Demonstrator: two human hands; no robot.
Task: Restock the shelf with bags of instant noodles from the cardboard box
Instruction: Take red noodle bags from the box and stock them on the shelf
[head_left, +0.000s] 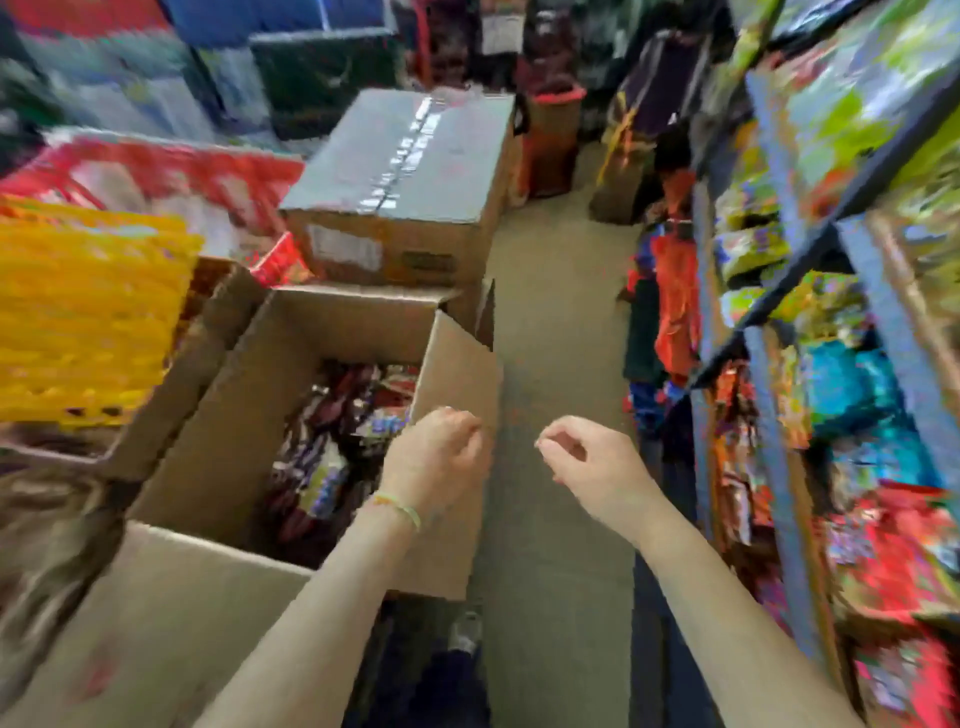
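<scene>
An open cardboard box (249, 415) stands at my lower left, and several dark red and purple bags of instant noodles (332, 447) lie in its bottom. My left hand (436, 462) hovers at the box's right flap with its fingers loosely curled, and it holds nothing. My right hand (592, 462) hangs over the aisle floor, just right of the box, fingers curled and empty too. The blue metal shelf (779, 441) runs along the right side, packed with colourful bags. The whole view is motion-blurred.
A sealed, taped cardboard box (405, 192) stands behind the open one. A yellow plastic crate (88, 317) and red packs (171, 176) sit at the left. A narrow concrete aisle (561, 322) runs between boxes and shelf, with goods stacked at its far end.
</scene>
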